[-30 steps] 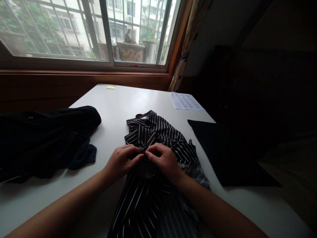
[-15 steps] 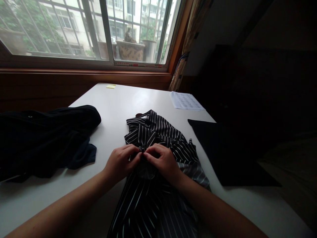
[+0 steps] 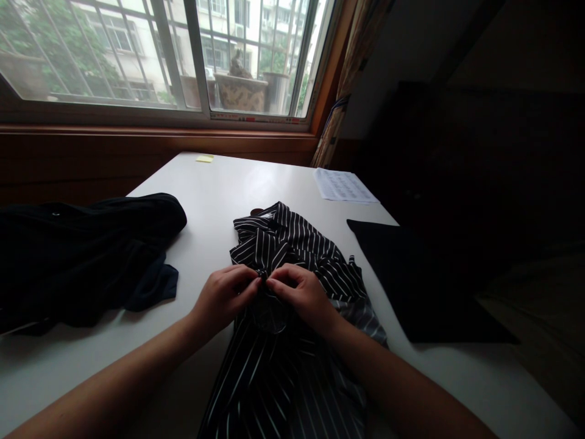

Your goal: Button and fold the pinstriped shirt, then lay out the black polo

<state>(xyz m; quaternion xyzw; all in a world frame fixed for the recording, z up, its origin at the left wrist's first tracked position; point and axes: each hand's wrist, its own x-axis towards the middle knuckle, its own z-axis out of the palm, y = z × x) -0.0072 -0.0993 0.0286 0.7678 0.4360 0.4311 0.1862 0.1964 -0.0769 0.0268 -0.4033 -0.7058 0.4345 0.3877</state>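
A black shirt with white stripes (image 3: 311,244) lies rumpled on the white table (image 3: 210,201), its collar end toward the window and its body spread toward me. My left hand (image 3: 228,292) pinches the shirt's fabric near its middle, thumb against fingers. Close beside it, my right hand (image 3: 301,296) pinches the same area from the right, the fingertips of both hands almost meeting. Whatever small part sits between the fingertips is too dark and too small to make out.
Dark clothing (image 3: 91,256) lies heaped on the left. A black flat cloth or mat (image 3: 411,280) rests along the right edge. Printed papers (image 3: 346,185) and a yellow sticky note (image 3: 205,158) lie toward the back, below a barred window (image 3: 201,61) with a curtain (image 3: 336,116).
Both hands stay at the same spot on the shirt. Their fingertips have shifted very slightly; the shirt and everything around it look the same.
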